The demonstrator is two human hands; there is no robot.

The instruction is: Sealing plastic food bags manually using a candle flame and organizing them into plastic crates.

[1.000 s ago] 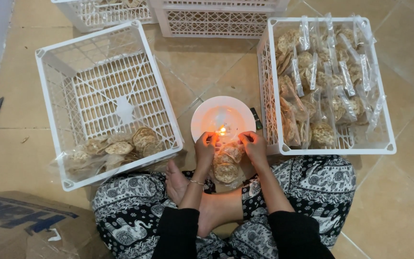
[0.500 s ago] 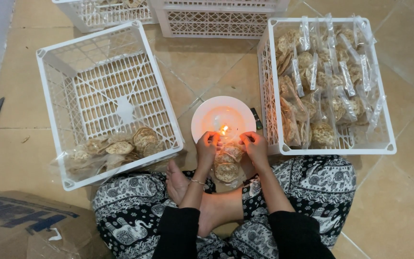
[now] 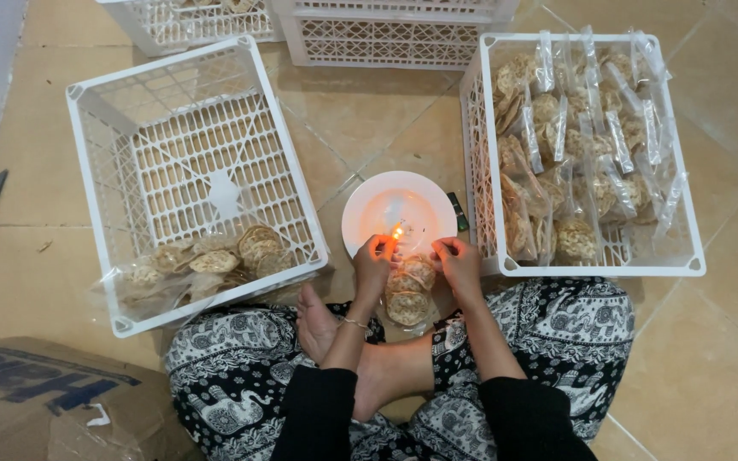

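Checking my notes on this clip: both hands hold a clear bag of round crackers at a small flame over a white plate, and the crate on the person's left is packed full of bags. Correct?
Not quite. In the head view the left crate is mostly bare, with a few bags at its near end; the right crate is packed full. The left hand and right hand do hold the cracker bag at the flame over the white plate.

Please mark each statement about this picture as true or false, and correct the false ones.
1. Both hands hold a clear bag of crackers near a small flame. True.
2. The flame sits on a black tray. False: it sits on a white plate.
3. The right crate is full of bagged crackers. True.
4. The left crate is completely full. False: only a few bags lie in its near end.
5. The left hand wears a glove. False: it is bare, with a thin bracelet.
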